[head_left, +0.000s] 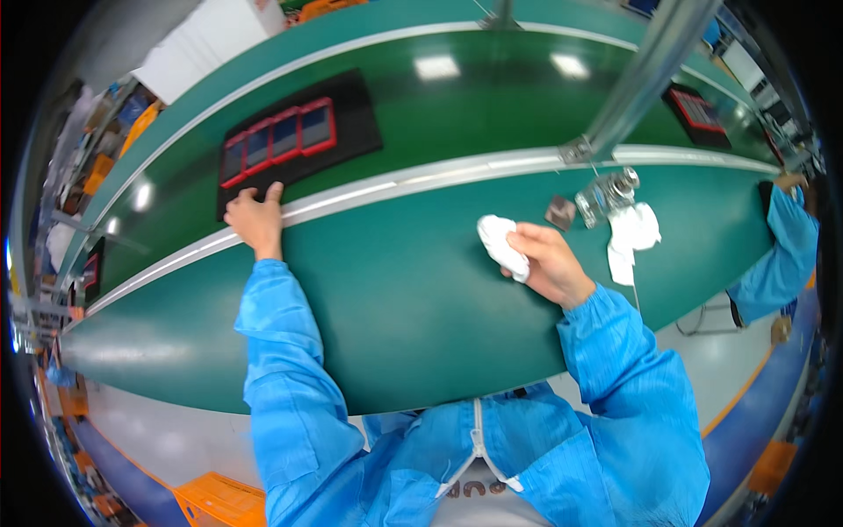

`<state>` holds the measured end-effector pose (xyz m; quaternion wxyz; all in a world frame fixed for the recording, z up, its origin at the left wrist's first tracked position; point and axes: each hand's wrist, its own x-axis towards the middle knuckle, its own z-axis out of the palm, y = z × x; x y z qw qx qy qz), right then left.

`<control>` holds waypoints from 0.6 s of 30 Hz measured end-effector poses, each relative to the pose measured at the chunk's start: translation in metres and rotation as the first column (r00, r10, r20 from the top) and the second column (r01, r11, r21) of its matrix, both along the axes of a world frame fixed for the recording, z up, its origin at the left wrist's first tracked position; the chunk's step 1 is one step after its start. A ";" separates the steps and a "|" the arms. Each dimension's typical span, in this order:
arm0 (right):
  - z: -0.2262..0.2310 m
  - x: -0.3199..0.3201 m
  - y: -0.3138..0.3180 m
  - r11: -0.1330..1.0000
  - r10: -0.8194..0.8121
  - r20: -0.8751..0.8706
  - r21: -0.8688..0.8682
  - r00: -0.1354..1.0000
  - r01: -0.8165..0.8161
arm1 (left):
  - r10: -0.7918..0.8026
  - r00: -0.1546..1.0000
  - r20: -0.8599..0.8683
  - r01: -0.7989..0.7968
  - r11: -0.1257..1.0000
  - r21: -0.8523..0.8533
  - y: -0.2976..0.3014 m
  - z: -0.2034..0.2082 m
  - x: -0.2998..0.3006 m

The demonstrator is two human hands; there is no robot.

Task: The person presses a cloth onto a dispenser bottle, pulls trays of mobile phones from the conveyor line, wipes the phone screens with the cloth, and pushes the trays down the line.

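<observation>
My left hand (256,220) reaches over the metal rail to the near edge of a black mat (356,110) on the green conveyor belt. Its fingers are apart, and the fingertips appear to touch the mat; nothing shows inside the hand. A row of several flat dark-faced panels in red frames (285,134) lies on that mat. My right hand (549,262) is closed on a wadded white cloth (502,247), held over the green tabletop (413,307). The palm side of this hand is hidden.
To the right of my right hand are a small brown square piece (560,212), a clear bottle (604,197) and a crumpled white cloth (632,235). A metal post (645,75) rises from the rail (421,180). A co-worker's blue sleeve (777,255) shows at far right.
</observation>
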<state>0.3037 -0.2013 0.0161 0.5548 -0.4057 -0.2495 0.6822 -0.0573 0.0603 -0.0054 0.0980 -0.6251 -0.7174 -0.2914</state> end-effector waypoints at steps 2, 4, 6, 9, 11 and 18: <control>-0.002 0.000 0.001 1.000 0.015 0.002 0.019 1.000 -0.015 | -0.004 0.999 0.039 0.004 1.000 0.011 -0.001 -0.006 0.002; -0.003 0.000 0.002 0.999 0.028 0.001 0.036 1.000 -0.028 | -0.033 0.998 0.054 0.030 0.998 0.049 -0.004 -0.009 0.003; 0.004 -0.008 0.005 0.998 0.036 -0.017 0.047 0.999 -0.035 | -0.156 0.985 0.072 0.149 0.984 0.095 -0.003 -0.010 -0.009; 0.006 -0.008 0.004 0.999 0.000 -0.041 0.045 0.999 0.002 | -0.311 0.944 0.112 0.293 0.944 0.152 -0.007 -0.007 -0.002; 0.005 -0.003 0.004 0.999 0.001 -0.042 0.052 0.999 0.001 | -0.339 0.933 0.117 0.329 0.939 0.098 -0.005 -0.006 0.003; -0.004 0.001 0.001 0.998 0.013 -0.099 0.062 0.995 -0.007 | -0.290 0.919 0.266 0.286 0.957 0.053 0.013 -0.007 -0.005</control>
